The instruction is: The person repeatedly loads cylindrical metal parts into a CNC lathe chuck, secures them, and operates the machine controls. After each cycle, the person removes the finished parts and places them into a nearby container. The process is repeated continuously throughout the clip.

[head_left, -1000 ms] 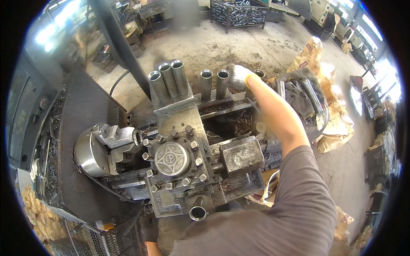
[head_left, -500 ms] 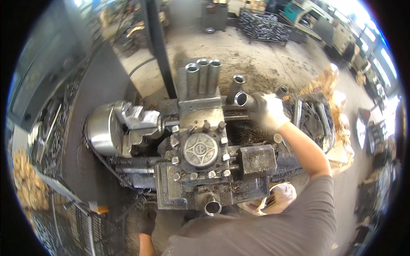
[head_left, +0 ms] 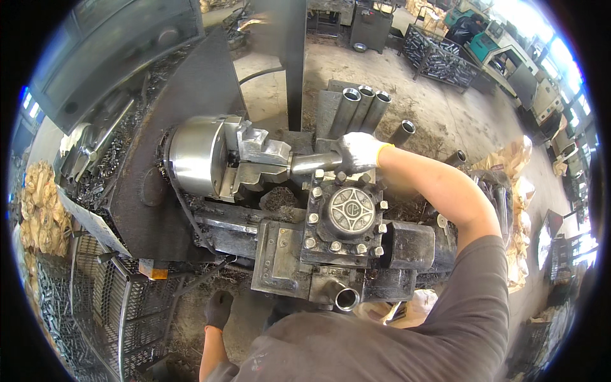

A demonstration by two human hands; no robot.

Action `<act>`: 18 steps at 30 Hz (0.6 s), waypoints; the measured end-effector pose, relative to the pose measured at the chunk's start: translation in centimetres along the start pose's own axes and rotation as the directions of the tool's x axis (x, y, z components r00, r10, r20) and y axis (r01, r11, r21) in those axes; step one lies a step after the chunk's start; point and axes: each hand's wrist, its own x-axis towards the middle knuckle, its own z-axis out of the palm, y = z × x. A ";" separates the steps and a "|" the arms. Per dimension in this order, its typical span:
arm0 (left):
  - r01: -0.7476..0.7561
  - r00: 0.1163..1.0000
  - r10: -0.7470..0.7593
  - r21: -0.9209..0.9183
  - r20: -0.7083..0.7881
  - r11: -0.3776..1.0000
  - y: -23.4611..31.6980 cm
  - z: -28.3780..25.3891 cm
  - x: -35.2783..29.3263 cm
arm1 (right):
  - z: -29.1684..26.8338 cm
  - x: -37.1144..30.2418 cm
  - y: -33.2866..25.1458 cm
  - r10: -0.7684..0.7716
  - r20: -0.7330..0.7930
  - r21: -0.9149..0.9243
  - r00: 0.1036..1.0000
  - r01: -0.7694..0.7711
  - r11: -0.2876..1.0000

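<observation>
My right hand [head_left: 363, 153], in a white glove, is closed around a metal tube [head_left: 315, 163]. The tube lies level, its left end at the jaws [head_left: 262, 153] of the lathe chuck [head_left: 197, 156]; whether it sits inside them I cannot make out. Just in front of that hand stands the square tool post [head_left: 350, 211], ringed with bolts. Low on the left, my left hand [head_left: 219, 309] in a dark glove looks curled into a fist beside the front of the machine. Anything within its fingers is hidden.
Three upright tubes [head_left: 361, 108] stand behind the tool post, with another tube [head_left: 402, 132] to their right. One short tube [head_left: 347, 298] points out at the machine's front. A dark sheet guard [head_left: 172, 127] rises left of the chuck. A wire crate [head_left: 439, 56] of metal parts sits farther back.
My right hand has carried the tube leftward, from beside the standing tubes to the chuck jaws. The whole view has shifted. My left hand stays low beside the machine.
</observation>
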 end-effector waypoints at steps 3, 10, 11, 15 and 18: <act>0.042 0.999 -0.042 -0.004 -0.021 0.999 -2.5 0.0 -0.6 | 2.6 1.1 1.2 -0.030 -0.011 0.260 0.999 0.032 0.965; 0.130 0.991 -0.129 -0.128 0.015 0.983 -7.1 1.5 0.8 | 2.4 3.5 0.0 0.002 0.315 0.478 0.949 -0.160 0.864; 0.095 0.995 -0.097 -0.114 -0.013 0.989 -7.4 1.6 1.1 | 1.5 3.8 -0.2 -0.014 0.370 0.517 0.929 -0.194 0.834; 0.126 0.991 -0.135 -0.288 -0.012 0.949 -7.8 0.5 2.6 | -1.4 3.3 0.0 -0.061 0.526 0.292 0.848 -0.112 0.950; 0.136 0.983 -0.184 -0.577 -0.024 0.805 -7.9 -0.8 2.9 | -2.2 4.8 -0.5 -0.448 0.611 -0.258 0.653 0.699 0.667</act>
